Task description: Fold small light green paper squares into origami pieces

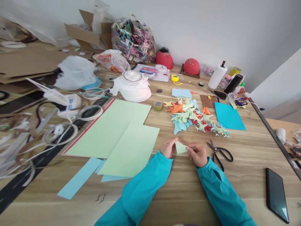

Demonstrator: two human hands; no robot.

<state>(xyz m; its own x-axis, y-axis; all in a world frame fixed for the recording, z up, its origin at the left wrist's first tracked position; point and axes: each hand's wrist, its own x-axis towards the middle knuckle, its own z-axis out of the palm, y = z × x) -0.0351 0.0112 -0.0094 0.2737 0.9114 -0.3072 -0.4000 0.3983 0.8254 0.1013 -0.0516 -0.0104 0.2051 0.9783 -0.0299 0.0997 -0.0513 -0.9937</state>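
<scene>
Between my two hands is a small piece of folded pale green paper [181, 148], roughly triangular. My left hand [168, 147] pinches its left corner, and my right hand [197, 153] grips the right corner between thumb and fingers. Just beyond lies a heap of folded paper cranes [185, 116] in green, blue, orange and red. Black-handled scissors [219, 153] rest on the table to the right of my right hand. Large pale green sheets [134, 147] lie to the left, with light blue paper strips [80, 178] partly under them.
A black phone [277, 194] lies at the right front. Bright blue paper [229, 116] sits at the right. Tape rolls and a glue gun [50, 94] clutter the left side. Behind stand a filled plastic bag [133, 39], a red pincushion [191, 66] and a white thread cone [217, 77].
</scene>
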